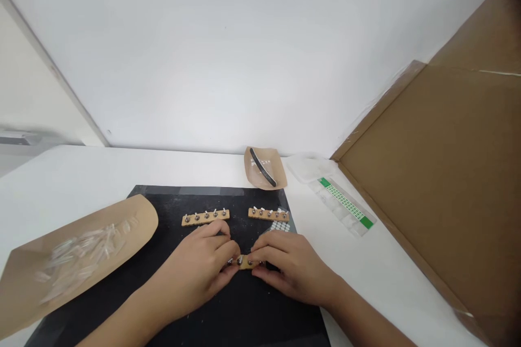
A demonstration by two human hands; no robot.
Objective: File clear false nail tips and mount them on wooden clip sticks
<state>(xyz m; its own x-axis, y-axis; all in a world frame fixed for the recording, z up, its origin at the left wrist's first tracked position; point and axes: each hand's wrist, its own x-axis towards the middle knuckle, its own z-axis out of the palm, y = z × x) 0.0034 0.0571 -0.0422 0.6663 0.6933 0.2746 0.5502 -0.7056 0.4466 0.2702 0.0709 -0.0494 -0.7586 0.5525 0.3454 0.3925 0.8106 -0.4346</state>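
Note:
A narrow tan strip with small metal pegs lies low on the black mat, its two ends hidden by fingers. My left hand is closed on its left end, thumb and fingers pinched around it. At the opposite end my right hand is closed in a similar pinch. Whether either pinch also holds a small piece is hidden. Just beyond my hands lie two more such strips, a left one and a right one, each with several pegs bearing whitish bits.
A cardboard tray at left holds many clear nail tips. At the back, a small tray contains a black nail file. Partly under my right hand is a sheet of white oval tabs. A green-labelled plastic packet lies right, near cardboard.

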